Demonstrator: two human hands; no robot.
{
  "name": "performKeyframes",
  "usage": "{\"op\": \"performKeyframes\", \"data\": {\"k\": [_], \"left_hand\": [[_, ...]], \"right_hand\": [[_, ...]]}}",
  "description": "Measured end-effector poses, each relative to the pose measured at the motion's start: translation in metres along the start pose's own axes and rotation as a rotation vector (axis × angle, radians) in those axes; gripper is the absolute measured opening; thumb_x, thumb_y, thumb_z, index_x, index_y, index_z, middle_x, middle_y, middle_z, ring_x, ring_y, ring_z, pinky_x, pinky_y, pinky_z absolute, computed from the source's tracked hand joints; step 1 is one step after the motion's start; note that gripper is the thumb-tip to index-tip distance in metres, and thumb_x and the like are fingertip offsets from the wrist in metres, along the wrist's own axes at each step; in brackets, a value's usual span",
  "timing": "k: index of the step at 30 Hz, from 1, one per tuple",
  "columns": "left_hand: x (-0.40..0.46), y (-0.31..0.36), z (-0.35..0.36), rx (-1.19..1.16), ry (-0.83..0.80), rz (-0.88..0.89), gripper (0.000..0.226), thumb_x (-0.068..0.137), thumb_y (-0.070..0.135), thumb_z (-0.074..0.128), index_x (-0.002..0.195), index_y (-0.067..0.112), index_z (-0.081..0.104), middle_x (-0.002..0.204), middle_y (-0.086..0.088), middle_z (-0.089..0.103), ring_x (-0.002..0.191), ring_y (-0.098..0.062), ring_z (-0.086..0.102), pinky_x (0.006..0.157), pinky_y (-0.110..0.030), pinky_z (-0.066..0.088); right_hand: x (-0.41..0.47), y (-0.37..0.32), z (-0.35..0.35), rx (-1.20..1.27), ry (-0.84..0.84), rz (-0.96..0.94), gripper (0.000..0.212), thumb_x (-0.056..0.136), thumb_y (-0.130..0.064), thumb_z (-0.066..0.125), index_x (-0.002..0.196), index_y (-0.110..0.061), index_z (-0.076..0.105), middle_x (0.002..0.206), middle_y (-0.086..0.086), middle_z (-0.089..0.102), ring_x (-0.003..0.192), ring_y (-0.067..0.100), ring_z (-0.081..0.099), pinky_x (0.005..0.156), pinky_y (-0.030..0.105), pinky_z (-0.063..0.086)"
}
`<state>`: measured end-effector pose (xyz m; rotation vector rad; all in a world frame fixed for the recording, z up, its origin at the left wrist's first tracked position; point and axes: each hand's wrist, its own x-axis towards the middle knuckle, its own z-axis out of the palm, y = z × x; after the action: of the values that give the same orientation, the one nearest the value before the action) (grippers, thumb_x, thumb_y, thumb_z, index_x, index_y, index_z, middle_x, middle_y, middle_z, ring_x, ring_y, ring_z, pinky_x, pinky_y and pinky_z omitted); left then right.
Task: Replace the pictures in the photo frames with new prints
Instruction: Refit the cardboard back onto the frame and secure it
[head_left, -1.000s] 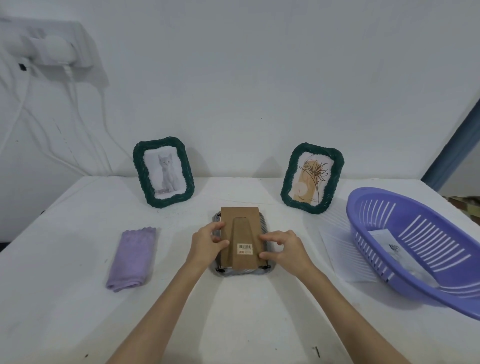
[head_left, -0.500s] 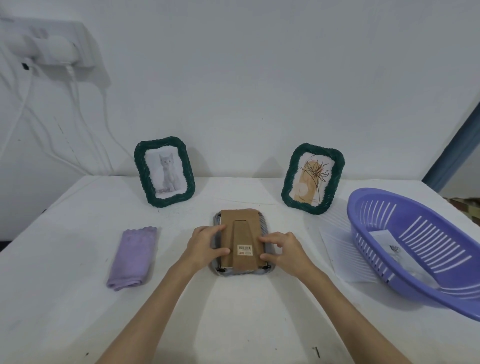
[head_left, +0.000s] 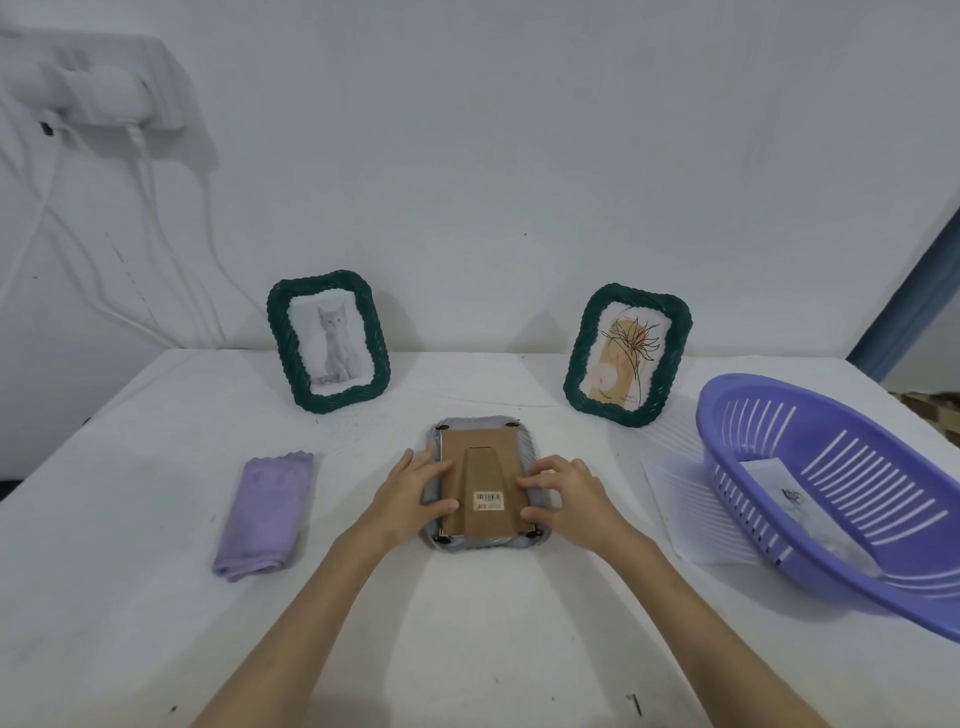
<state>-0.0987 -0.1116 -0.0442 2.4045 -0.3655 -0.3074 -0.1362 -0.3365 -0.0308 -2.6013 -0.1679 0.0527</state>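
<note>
So the grey frame (head_left: 485, 486) is lying face down in the middle of the white table (head_left: 130, 597), brown cardboard back (head_left: 480, 467) and its stand flap facing up, little barcode sticker on it. Three frames total: this one plus two green ones standing at the back, a cat picture frame (head_left: 328, 340) and a plant print frame (head_left: 627, 355). One purple cloth (head_left: 266, 513), one purple basket (head_left: 831, 483). The left hand (head_left: 410, 496) and right hand (head_left: 569, 493) are sitting on either side edge, fingers loosely spread and pressing down on the backing, not clenched around anything.
</note>
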Motion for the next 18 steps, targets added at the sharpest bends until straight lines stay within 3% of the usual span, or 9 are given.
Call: {"op": "performKeyframes", "data": {"k": [4, 7, 10, 12, 15, 18], "left_hand": [[0.007, -0.001, -0.001, -0.033, 0.002, -0.020, 0.052, 0.087, 0.033, 0.058, 0.135, 0.019, 0.042, 0.152, 0.004, 0.028, 0.145, -0.023, 0.006, 0.118, -0.043, 0.013], [0.013, 0.004, -0.001, -0.001, 0.095, -0.011, 0.044, 0.087, 0.046, 0.053, 0.123, 0.021, 0.049, 0.140, 0.002, 0.044, 0.136, -0.022, 0.029, 0.110, -0.043, 0.029], [0.016, 0.009, 0.003, -0.038, 0.223, 0.021, 0.051, 0.085, 0.050, 0.053, 0.128, 0.023, 0.045, 0.134, 0.001, 0.048, 0.127, -0.020, 0.039, 0.104, -0.038, 0.035], [0.019, 0.008, 0.007, -0.056, 0.315, 0.027, 0.050, 0.087, 0.047, 0.052, 0.130, 0.022, 0.045, 0.137, 0.000, 0.047, 0.129, -0.021, 0.039, 0.107, -0.038, 0.033], [0.022, 0.004, 0.013, 0.006, 0.401, -0.015, 0.043, 0.093, 0.034, 0.048, 0.132, 0.017, 0.045, 0.142, -0.003, 0.044, 0.131, -0.022, 0.036, 0.110, -0.035, 0.028], [0.026, -0.001, 0.015, 0.081, 0.438, -0.020, 0.037, 0.095, 0.024, 0.046, 0.131, 0.016, 0.047, 0.140, -0.003, 0.046, 0.130, -0.022, 0.036, 0.109, -0.036, 0.030]], "right_hand": [[0.004, 0.001, -0.004, -0.014, -0.042, -0.003, 0.042, 0.081, -0.034, 0.067, 0.121, -0.023, 0.060, 0.133, -0.005, 0.047, 0.121, 0.018, 0.035, 0.101, 0.034, 0.032], [0.010, 0.001, -0.006, 0.091, -0.023, 0.007, 0.033, 0.081, -0.034, 0.067, 0.111, -0.021, 0.066, 0.127, 0.001, 0.052, 0.119, 0.021, 0.040, 0.102, 0.036, 0.035], [0.023, -0.003, -0.008, 0.269, 0.156, 0.056, 0.029, 0.084, -0.025, 0.065, 0.111, -0.016, 0.065, 0.117, 0.009, 0.055, 0.098, 0.016, 0.047, 0.085, 0.020, 0.042], [0.033, -0.007, -0.009, 0.318, 0.219, 0.125, 0.032, 0.087, -0.020, 0.060, 0.118, -0.013, 0.058, 0.116, 0.012, 0.054, 0.090, 0.013, 0.045, 0.074, 0.014, 0.039], [0.050, -0.010, -0.003, 0.355, 0.200, 0.215, 0.038, 0.089, -0.020, 0.057, 0.125, -0.014, 0.052, 0.116, 0.017, 0.053, 0.100, 0.022, 0.052, 0.086, 0.026, 0.040], [0.060, -0.015, 0.002, 0.348, 0.152, 0.223, 0.041, 0.089, -0.018, 0.057, 0.129, -0.014, 0.050, 0.116, 0.020, 0.052, 0.110, 0.030, 0.051, 0.092, 0.029, 0.040]]}}
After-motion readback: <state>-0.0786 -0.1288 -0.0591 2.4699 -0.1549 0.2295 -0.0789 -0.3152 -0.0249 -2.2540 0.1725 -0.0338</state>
